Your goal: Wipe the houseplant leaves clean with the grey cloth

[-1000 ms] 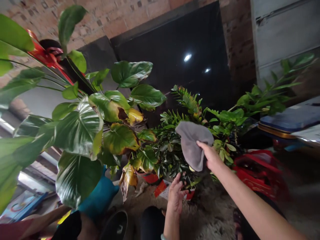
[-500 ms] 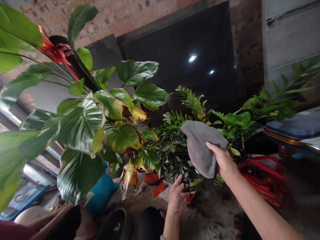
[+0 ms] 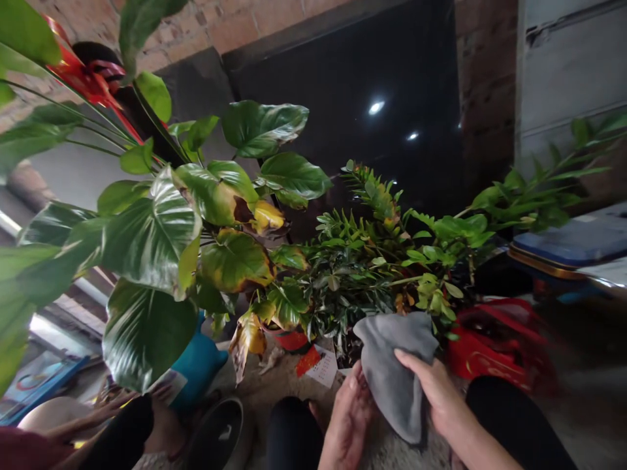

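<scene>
A grey cloth [image 3: 394, 369] hangs low in front of me, below the small-leaved potted plant [image 3: 362, 274]. My right hand [image 3: 435, 395] grips the cloth from the right, thumb on top. My left hand [image 3: 350, 418] rests against the cloth's left underside, fingers together and pointing up. A large-leaved plant [image 3: 161, 241] with glossy green and yellowing leaves [image 3: 235, 264] fills the left half.
A red basket [image 3: 494, 343] sits right of the plants. A red pot [image 3: 291, 339] and a red-and-white card [image 3: 318, 364] lie at the plant base. A teal pot [image 3: 196, 369] stands left. Another person's hand [image 3: 115, 405] reaches in at lower left. A dark glossy panel [image 3: 353, 98] stands behind.
My right hand has brought the grey cloth down from the plant's upper leaves to just above my lap. My left hand has moved up against the cloth.
</scene>
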`<action>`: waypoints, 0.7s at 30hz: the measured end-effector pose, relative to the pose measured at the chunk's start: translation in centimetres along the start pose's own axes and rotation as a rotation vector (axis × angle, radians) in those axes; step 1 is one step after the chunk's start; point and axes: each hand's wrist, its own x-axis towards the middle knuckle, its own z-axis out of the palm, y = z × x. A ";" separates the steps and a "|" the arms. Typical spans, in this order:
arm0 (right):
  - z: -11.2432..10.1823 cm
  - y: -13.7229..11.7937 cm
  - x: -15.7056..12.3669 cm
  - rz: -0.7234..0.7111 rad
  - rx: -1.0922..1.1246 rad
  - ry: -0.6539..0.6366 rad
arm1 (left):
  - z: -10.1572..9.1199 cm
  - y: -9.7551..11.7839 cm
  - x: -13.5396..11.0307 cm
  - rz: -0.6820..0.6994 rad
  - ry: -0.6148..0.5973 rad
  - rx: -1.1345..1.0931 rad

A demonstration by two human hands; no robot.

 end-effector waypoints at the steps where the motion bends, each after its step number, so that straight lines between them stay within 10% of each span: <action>1: 0.5 0.1 -0.3 0.024 -0.047 0.015 | 0.7 -0.3 -0.4 0.008 -0.025 -0.025; 6: 2.2 1.3 -2.6 0.067 -0.297 0.111 | 2.8 -1.5 -0.4 -0.084 0.102 -0.038; 21: -1.9 9.2 -1.1 -0.478 -0.555 -0.248 | 3.7 0.0 -2.5 -0.153 -0.014 -0.011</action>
